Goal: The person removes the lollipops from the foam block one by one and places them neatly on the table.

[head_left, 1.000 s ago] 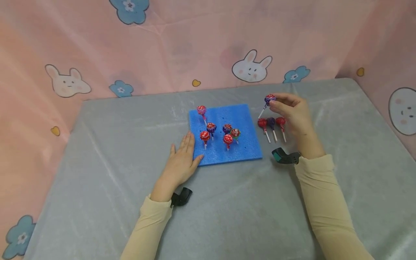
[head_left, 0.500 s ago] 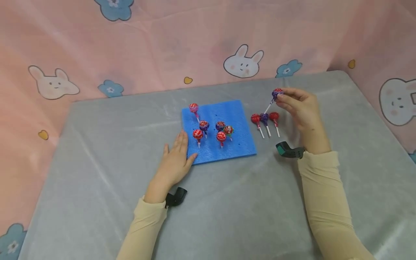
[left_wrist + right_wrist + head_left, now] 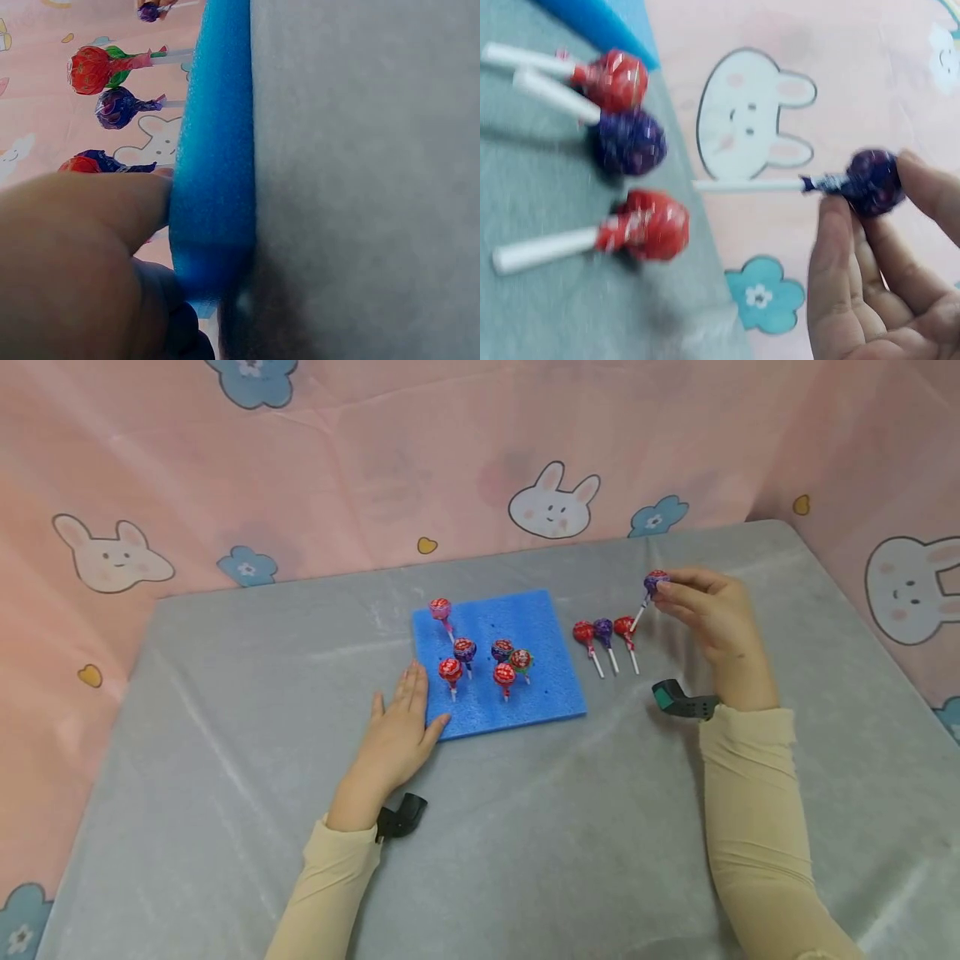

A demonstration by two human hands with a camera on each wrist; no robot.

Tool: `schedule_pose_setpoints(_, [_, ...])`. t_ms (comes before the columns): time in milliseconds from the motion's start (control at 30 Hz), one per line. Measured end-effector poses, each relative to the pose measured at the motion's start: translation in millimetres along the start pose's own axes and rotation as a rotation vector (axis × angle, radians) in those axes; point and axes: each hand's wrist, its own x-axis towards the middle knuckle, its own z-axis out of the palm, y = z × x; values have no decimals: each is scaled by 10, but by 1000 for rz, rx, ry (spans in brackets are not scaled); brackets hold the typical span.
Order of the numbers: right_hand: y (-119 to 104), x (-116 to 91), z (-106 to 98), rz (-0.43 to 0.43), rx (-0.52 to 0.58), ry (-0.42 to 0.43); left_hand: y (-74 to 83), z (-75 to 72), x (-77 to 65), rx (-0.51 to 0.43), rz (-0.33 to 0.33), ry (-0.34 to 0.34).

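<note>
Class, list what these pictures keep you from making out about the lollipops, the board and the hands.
Head view: any lettering on the standing lollipops, too small to read.
Left wrist view: how many lollipops are behind the left hand, which covers them.
Right wrist view: most of the board, cut off by the top edge.
Right wrist view: the rest of the right hand, cut off by the right and bottom edges.

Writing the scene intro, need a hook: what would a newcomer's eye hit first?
Probably the bright blue board near the middle of the gray table, with six lollipops stuck in it and the left hand at its left edge. Then the right hand, off to the board's right, pinching a purple lollipop in the air near three loose lollipops lying on the table.
</note>
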Motion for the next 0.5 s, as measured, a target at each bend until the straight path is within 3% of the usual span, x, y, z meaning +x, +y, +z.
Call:
schedule_pose_setpoints(300, [21, 1, -178, 142, -212, 9, 5, -13, -7, -6, -2, -9])
schedule_pose_setpoints(500, [94, 18, -268, 152, -245, -90, 13, -22, -7, -5, -3, -13])
